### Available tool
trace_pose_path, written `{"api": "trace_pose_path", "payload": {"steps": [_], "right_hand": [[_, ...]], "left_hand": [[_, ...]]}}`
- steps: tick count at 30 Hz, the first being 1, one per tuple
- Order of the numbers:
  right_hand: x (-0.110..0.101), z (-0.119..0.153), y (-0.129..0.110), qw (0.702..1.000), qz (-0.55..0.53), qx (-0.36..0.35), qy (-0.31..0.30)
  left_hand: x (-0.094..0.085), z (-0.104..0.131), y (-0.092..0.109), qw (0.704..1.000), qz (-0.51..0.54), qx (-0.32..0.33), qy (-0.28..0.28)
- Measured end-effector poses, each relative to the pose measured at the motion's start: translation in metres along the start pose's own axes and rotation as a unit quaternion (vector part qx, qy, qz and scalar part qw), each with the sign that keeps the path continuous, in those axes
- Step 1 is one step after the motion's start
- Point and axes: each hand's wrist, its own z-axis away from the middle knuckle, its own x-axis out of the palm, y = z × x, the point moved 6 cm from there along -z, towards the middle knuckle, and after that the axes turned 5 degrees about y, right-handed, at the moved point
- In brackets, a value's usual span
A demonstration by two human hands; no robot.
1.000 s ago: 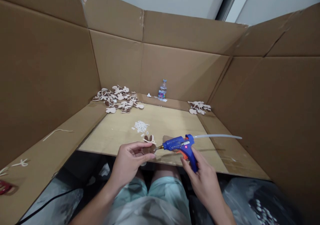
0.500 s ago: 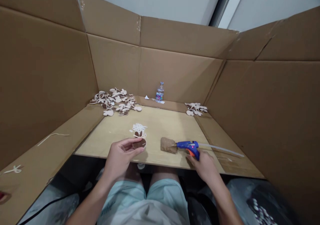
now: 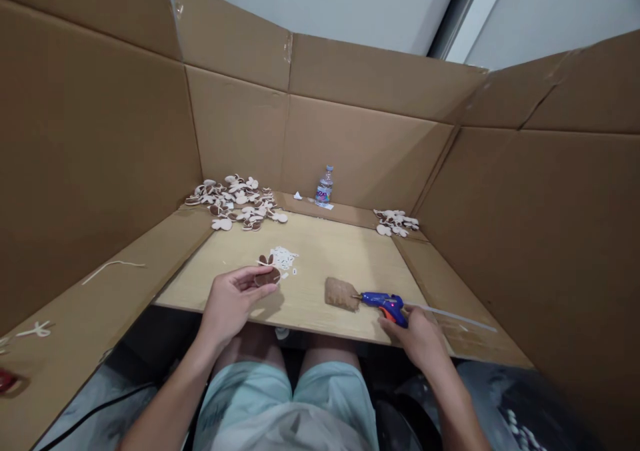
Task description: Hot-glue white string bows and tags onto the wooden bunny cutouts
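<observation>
My left hand (image 3: 233, 297) pinches a brown bunny-shaped piece (image 3: 267, 277) by its edge, a little above the board. It has two upright ears, and a thin pale cord crosses below them. Just beyond it lies a small pile of white bits (image 3: 284, 257). At the right, the fingers of my right hand (image 3: 420, 334) are around the handle of a blue glue gun (image 3: 383, 301) with an orange trigger. A long translucent glue stick (image 3: 465, 319) sticks out of its back. The nozzle rests at the edge of a brown pad (image 3: 341, 293).
Cardboard walls surround the wooden board (image 3: 305, 227). A large heap of white and brown bunny pieces (image 3: 240, 201) lies back left, a smaller heap (image 3: 395, 222) back right. A water bottle (image 3: 325, 185) stands at the back. Loose cord (image 3: 113, 266) lies on the left cardboard.
My left hand has moved slightly left with the bunny piece, away from the white bits. My right hand stays at the glue gun's handle. The view has shifted slightly.
</observation>
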Motion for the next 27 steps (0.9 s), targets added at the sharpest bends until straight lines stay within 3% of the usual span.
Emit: {"api": "trace_pose_path", "payload": {"steps": [2,4,6,8,12,16,27], "right_hand": [[-0.011,0.006,-0.018,0.996,-0.035,-0.031,0.071],[-0.016,0.018,-0.055,0.980,-0.106,-0.124,0.112],[-0.008,0.031,-0.107,0.952,-0.170,-0.251,0.047],[0.005,0.042,-0.156,0.921,-0.169,-0.350,-0.023],[0.024,0.039,-0.214,0.902,-0.149,-0.403,-0.051],[0.031,0.037,-0.223,0.903,-0.134,-0.405,-0.052],[0.030,0.073,-0.185,0.870,-0.287,-0.401,-0.019]], "left_hand": [[-0.004,-0.001,0.000,1.000,0.000,-0.002,0.004],[-0.006,-0.002,0.000,1.000,0.002,-0.005,0.004],[-0.007,-0.002,0.000,1.000,0.007,-0.006,0.000],[-0.007,-0.002,0.000,1.000,0.010,-0.002,-0.005],[-0.007,-0.002,0.002,1.000,0.007,0.014,-0.014],[-0.010,-0.001,0.003,1.000,0.021,0.012,-0.015],[-0.008,0.004,0.009,0.999,0.031,-0.007,-0.023]]}}
